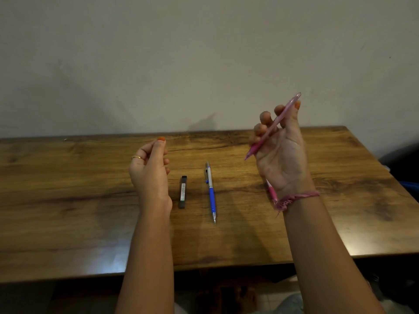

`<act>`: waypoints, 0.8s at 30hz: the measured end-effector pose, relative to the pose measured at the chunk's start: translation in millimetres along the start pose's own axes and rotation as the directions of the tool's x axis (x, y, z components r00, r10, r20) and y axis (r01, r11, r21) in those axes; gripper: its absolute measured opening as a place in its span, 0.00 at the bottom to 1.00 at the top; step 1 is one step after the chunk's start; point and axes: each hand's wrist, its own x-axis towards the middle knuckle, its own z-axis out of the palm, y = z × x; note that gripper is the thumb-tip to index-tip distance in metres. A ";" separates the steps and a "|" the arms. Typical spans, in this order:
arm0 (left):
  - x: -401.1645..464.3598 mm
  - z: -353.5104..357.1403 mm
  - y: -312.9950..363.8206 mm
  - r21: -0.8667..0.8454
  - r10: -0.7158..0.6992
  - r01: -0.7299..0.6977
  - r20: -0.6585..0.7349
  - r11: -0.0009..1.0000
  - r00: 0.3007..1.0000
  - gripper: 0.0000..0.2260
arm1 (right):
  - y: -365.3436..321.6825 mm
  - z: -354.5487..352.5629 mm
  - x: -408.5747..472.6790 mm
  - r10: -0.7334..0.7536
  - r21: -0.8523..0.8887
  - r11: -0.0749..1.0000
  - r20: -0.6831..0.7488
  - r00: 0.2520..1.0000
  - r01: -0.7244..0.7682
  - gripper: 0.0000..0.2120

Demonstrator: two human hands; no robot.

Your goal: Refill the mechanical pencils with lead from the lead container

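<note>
right hand (pixel 280 152) grips the pink pencil (pixel 273 125) tilted up, probably for loading; left hand (pixel 149 168) loosely curled, empty; lead container (pixel 183 192) and blue pencil (pixel 210 191) wait on the desk (pixel 68 200)

Pink pencil (pixel 273 125), blue-and-silver pencil (pixel 210 191), black lead container (pixel 183 192)

A translucent pink plastic pencil (pixel 273 126) is seen above the wood-grain table (pixel 68 200), whose finish is faintly glossy.
</note>
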 end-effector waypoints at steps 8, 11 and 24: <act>-0.3 0.4 -0.4 -0.007 -0.002 0.002 0.001 1.000 1.000 0.04 | -4.6 -5.4 -2.5 0.123 -0.022 0.992 0.091 0.988 -0.122 0.26; -0.2 0.0 -0.4 -0.004 -0.003 0.003 0.005 1.000 1.000 0.04 | -5.8 -7.2 -3.3 0.159 -0.006 0.987 0.095 0.983 -0.159 0.28; 1.0 -0.1 -2.3 0.000 -0.001 0.001 0.004 1.000 1.000 0.05 | -7.3 -8.3 -5.1 0.148 -0.023 0.989 0.051 0.988 -0.147 0.25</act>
